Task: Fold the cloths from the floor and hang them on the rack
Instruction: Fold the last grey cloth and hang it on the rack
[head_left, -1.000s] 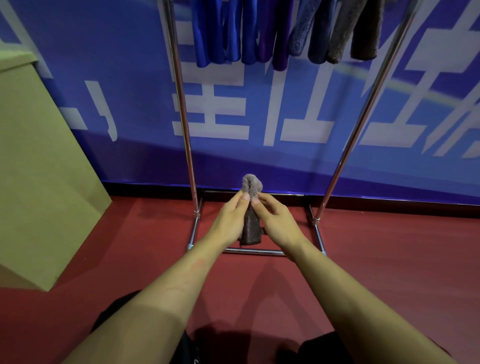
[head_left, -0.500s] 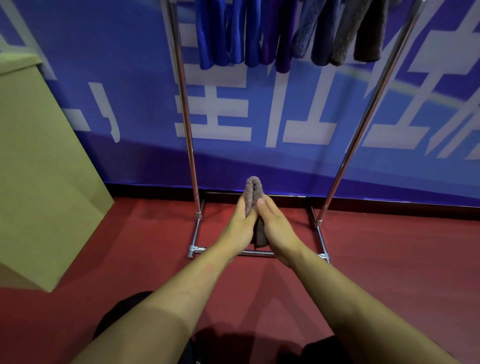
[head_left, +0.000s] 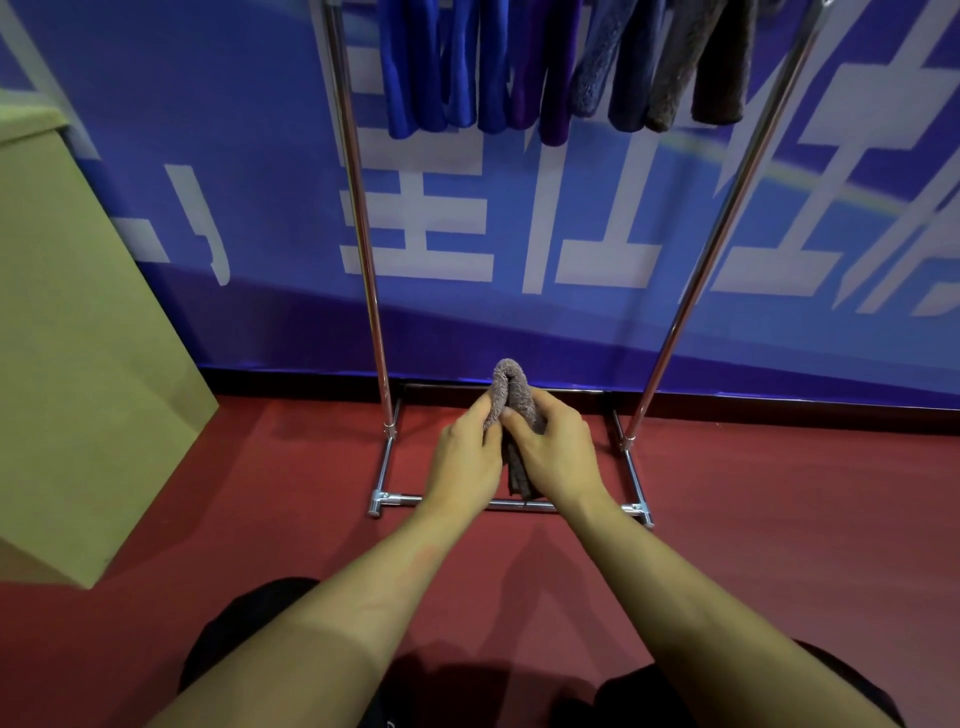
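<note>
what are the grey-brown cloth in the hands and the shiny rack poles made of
The grey-brown folded cloth looks like plush terry or microfibre: fuzzy, matte pile. The shiny silver rack poles look like chromed or polished steel tubing, given their bright mirror-like highlights; the exact metal cannot be told.

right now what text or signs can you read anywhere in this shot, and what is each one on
Large white characters on the blue banner behind the rack: cut off by the frame and partly hidden by the rack poles and the hanging cloths, so none reads as a whole word.
No label or number shows on the cardboard box or the brown cloth.
</note>
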